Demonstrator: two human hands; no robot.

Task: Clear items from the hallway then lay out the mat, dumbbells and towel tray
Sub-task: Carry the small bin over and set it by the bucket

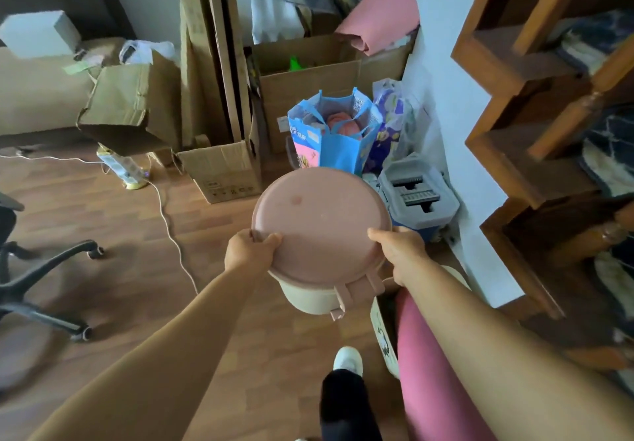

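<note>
A round cream bin (308, 298) with a pink lid (320, 224) hangs above the wooden floor at the centre of the head view. My left hand (250, 248) grips the lid's left rim, thumb on top. My right hand (401, 252) grips the right rim. A rolled pink mat (432, 365) stands upright in a cream container (382, 330) just under my right forearm. A second pink roll (380, 25) leans against the wall at the back. Dumbbells and a towel tray are not in view.
Cardboard boxes (223, 173) and tall flat cartons (212, 56) crowd the back wall. A blue bag (338, 145) and a grey-lidded box (418, 195) sit ahead of the bin. A white cable (171, 231) crosses the floor. An office chair base (44, 276) is left; wooden stairs (535, 97) rise right.
</note>
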